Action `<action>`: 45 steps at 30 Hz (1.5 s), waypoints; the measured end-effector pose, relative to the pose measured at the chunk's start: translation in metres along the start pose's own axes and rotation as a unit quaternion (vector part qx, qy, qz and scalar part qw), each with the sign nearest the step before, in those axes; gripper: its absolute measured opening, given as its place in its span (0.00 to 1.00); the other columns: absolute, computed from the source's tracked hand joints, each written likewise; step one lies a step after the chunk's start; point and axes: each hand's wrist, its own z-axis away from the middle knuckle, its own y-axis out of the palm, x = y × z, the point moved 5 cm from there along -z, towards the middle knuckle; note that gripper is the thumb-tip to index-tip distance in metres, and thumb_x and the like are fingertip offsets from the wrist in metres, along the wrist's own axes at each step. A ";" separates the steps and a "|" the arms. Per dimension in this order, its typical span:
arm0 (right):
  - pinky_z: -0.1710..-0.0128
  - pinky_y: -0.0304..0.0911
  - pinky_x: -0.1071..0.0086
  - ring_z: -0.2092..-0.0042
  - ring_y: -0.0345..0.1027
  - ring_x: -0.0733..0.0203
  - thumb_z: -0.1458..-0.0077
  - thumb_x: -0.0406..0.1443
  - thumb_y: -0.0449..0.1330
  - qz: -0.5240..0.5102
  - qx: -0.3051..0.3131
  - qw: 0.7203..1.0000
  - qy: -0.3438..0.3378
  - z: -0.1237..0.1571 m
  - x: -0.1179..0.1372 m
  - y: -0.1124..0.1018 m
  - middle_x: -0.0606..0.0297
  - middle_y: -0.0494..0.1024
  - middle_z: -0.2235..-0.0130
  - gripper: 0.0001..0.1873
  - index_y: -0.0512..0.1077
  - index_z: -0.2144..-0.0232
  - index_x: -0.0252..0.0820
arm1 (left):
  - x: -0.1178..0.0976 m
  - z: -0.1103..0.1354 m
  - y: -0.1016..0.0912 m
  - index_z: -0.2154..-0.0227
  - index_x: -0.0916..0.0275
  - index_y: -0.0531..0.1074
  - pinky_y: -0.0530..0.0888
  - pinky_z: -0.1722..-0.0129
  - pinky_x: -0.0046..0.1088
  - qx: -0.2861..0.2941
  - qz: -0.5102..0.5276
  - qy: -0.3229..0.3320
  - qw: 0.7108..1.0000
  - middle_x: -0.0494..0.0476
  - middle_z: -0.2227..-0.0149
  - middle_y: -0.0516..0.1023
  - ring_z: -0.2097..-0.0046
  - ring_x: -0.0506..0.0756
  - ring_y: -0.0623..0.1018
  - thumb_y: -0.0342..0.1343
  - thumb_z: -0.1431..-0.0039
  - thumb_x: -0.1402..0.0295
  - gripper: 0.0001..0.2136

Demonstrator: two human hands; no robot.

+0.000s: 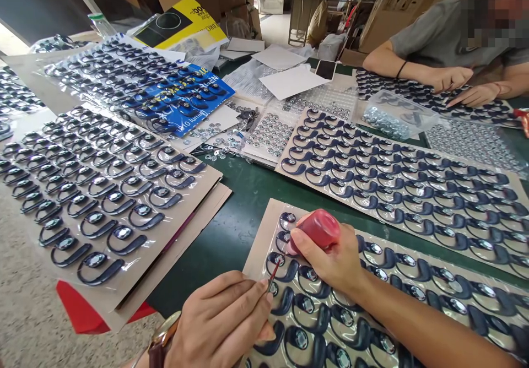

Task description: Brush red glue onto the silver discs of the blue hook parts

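Observation:
My right hand (334, 258) grips a small red squeeze bottle (316, 230); its thin nozzle points down-left at a dark blue ear-hook piece (285, 269) on the nearest cardboard sheet (264, 236). My left hand (223, 318), with a watch on the wrist, rests on that sheet's near-left corner. Its fingers are curled together by the nozzle tip, and I cannot make out anything in them. The sheet carries rows of dark blue hooks with shiny oval insets under clear film.
More sheets of hooks lie left (95, 191), behind (397, 175) and far left (136, 81). Another person's hands (458, 84) work at the far right. A clear tub (397, 114), loose shiny insets (268, 134), papers, a phone and boxes crowd the green table (243, 203).

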 end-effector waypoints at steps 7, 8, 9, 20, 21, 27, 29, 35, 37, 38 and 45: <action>0.76 0.64 0.73 0.79 0.67 0.66 0.49 0.40 0.59 -0.008 0.017 1.000 0.001 0.001 0.001 0.002 0.68 0.73 0.79 0.09 0.71 0.75 0.40 | 0.005 0.004 0.002 0.60 0.71 0.71 0.75 0.58 0.32 0.013 0.026 -0.009 1.000 0.64 0.60 0.77 0.60 0.55 0.78 0.49 0.41 0.72 0.11; 0.76 0.64 0.73 0.78 0.67 0.66 0.50 0.40 0.59 -0.009 0.020 1.000 0.005 0.001 0.000 0.002 0.68 0.73 0.79 0.09 0.71 0.75 0.40 | 0.006 0.005 0.002 0.59 0.72 0.71 0.75 0.58 0.32 0.018 0.038 -0.010 0.999 0.64 0.60 0.77 0.59 0.56 0.78 0.48 0.41 0.72 0.11; 0.76 0.64 0.72 0.78 0.67 0.66 0.50 0.40 0.59 -0.009 0.022 1.000 0.010 0.001 0.000 0.002 0.68 0.74 0.79 0.09 0.71 0.76 0.40 | 0.006 0.006 0.003 0.58 0.72 0.70 0.75 0.57 0.33 0.022 0.051 -0.012 0.998 0.65 0.59 0.77 0.59 0.56 0.77 0.48 0.41 0.72 0.12; 0.76 0.63 0.72 0.78 0.67 0.66 0.50 0.40 0.59 -0.005 0.000 1.000 -0.015 0.003 0.002 -0.001 0.67 0.74 0.77 0.09 0.70 0.75 0.40 | 0.019 -0.003 -0.003 0.58 0.67 0.69 0.75 0.62 0.31 -0.019 0.125 -0.086 0.988 0.61 0.62 0.78 0.64 0.53 0.78 0.49 0.47 0.79 0.13; 0.76 0.63 0.72 0.78 0.67 0.66 0.50 0.40 0.59 -0.003 -0.002 1.000 -0.016 0.004 0.002 -0.001 0.67 0.74 0.77 0.09 0.70 0.75 0.40 | 0.020 -0.003 -0.003 0.59 0.67 0.69 0.75 0.62 0.31 -0.020 0.130 -0.090 0.987 0.61 0.63 0.78 0.65 0.52 0.78 0.49 0.47 0.79 0.13; 0.76 0.64 0.71 0.78 0.66 0.65 0.51 0.40 0.60 0.007 -0.007 1.000 -0.026 0.005 0.002 -0.003 0.68 0.72 0.79 0.09 0.70 0.74 0.40 | 0.024 -0.002 -0.002 0.58 0.67 0.69 0.74 0.62 0.32 -0.029 0.156 -0.103 0.982 0.59 0.64 0.78 0.65 0.52 0.77 0.49 0.48 0.81 0.14; 0.77 0.63 0.71 0.78 0.66 0.65 0.51 0.40 0.60 0.012 -0.013 0.999 -0.031 0.005 0.003 -0.004 0.67 0.72 0.79 0.09 0.69 0.73 0.40 | 0.024 -0.002 -0.002 0.59 0.68 0.69 0.74 0.62 0.32 -0.032 0.155 -0.101 0.982 0.60 0.65 0.78 0.65 0.52 0.77 0.50 0.48 0.81 0.13; 0.75 0.64 0.70 0.77 0.69 0.64 0.51 0.40 0.59 0.028 -0.022 0.997 -0.071 0.004 0.009 -0.005 0.67 0.73 0.78 0.08 0.68 0.74 0.41 | 0.024 -0.004 -0.004 0.59 0.67 0.69 0.74 0.62 0.31 -0.034 0.149 -0.107 0.982 0.58 0.65 0.78 0.66 0.52 0.77 0.49 0.46 0.80 0.12; 0.74 0.65 0.69 0.76 0.70 0.62 0.51 0.40 0.59 0.027 -0.004 0.998 -0.062 0.005 0.008 -0.003 0.67 0.74 0.78 0.08 0.68 0.73 0.41 | 0.025 -0.003 -0.004 0.59 0.67 0.69 0.74 0.62 0.32 -0.034 0.151 -0.107 0.982 0.59 0.65 0.78 0.66 0.52 0.77 0.49 0.47 0.80 0.12; 0.74 0.66 0.69 0.76 0.70 0.61 0.51 0.41 0.59 0.024 0.006 0.998 -0.054 0.005 0.007 -0.002 0.67 0.74 0.79 0.09 0.69 0.72 0.41 | 0.025 -0.003 -0.004 0.59 0.68 0.69 0.74 0.62 0.32 -0.035 0.152 -0.107 0.982 0.59 0.65 0.78 0.66 0.52 0.77 0.49 0.47 0.80 0.12; 0.75 0.66 0.69 0.79 0.68 0.62 0.50 0.41 0.58 -0.003 0.035 0.999 -0.039 0.004 0.007 0.002 0.68 0.73 0.82 0.10 0.69 0.71 0.40 | 0.029 -0.001 -0.001 0.60 0.67 0.70 0.73 0.63 0.31 -0.061 0.177 -0.126 0.974 0.58 0.66 0.78 0.66 0.52 0.76 0.51 0.48 0.81 0.12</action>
